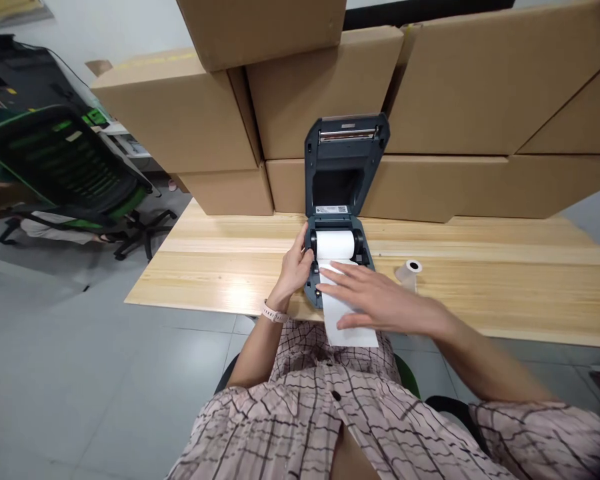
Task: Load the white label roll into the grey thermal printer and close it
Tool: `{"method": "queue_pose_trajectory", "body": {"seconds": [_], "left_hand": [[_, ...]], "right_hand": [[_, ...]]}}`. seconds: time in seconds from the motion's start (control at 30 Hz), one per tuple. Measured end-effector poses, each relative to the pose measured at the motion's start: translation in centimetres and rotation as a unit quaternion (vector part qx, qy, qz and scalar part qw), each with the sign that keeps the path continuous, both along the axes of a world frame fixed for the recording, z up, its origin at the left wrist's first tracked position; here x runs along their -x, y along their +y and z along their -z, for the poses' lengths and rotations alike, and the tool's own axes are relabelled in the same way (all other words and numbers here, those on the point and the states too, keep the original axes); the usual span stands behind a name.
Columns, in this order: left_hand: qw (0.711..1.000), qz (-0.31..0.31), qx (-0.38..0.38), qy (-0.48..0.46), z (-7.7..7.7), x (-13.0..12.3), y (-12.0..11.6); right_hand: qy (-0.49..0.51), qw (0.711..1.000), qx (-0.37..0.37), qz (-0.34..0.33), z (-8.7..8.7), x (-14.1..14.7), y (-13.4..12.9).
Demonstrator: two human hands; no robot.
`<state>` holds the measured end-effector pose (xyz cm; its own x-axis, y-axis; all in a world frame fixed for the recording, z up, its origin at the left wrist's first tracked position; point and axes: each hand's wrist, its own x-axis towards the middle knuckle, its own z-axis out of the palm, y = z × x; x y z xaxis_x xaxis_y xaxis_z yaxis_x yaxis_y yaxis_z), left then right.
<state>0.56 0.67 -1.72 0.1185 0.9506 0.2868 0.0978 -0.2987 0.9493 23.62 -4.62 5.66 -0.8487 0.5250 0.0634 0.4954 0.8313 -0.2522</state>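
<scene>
Printer label unreadable | left hand steadies | right hand flattens paper

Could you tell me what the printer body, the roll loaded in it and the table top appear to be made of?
Printer: apparently moulded plastic, dark grey and matte, with a metal-looking bar in the open lid.
Roll: seemingly white paper, smooth; its loose end lies flat under the right hand. The left hand rests against the printer's side.
Table top: probably light wood or a wood-look laminate, with visible grain and a soft sheen.
</scene>
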Motion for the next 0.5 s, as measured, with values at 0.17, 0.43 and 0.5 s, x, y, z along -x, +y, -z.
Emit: {"method": "queue_pose_trajectory", "body": {"seconds": [0.17, 0.43, 0.5], "left_hand": [[1.0, -0.013, 0.003, -0.001, 0.1, -0.1, -0.1], [0.999, -0.019, 0.02, -0.027, 0.0, -0.2, 0.0], [0.999, -0.014, 0.025, -0.034, -0.2, -0.3, 0.1]], "right_hand": [[0.041, 0.994, -0.058, 0.08, 2.6, 1.4, -4.0], [0.076, 0.989, -0.074, 0.102, 2.6, 2.0, -4.7], [0.083, 0.989, -0.066, 0.101, 2.5, 2.0, -4.7]]}}
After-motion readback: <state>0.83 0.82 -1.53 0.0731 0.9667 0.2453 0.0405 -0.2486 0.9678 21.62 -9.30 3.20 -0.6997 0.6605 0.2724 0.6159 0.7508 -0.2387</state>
